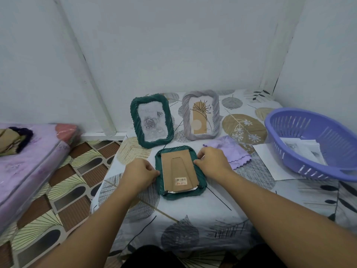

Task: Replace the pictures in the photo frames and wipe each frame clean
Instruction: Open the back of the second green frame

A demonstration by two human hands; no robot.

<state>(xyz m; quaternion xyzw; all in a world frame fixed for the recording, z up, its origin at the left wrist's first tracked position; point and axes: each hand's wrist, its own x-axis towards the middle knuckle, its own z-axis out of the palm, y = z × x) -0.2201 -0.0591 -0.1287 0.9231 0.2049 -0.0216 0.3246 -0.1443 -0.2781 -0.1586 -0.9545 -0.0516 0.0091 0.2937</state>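
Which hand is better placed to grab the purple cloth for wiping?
The right hand: the purple cloth lies just beside it, while the left hand sits across the face-down green frame.

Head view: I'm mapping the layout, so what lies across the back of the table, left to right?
Green standing frame → grey frame → purple cloth → white sheet → purple basket.

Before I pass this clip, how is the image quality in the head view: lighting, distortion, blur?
Head view: lighting is soft and even, with faint shadows and no glare. Wide-angle distortion bows the wall trim and stretches the purple basket at the edge. The face-down green frame and both hands, left and right, are fairly sharp; the barcode is unreadable.
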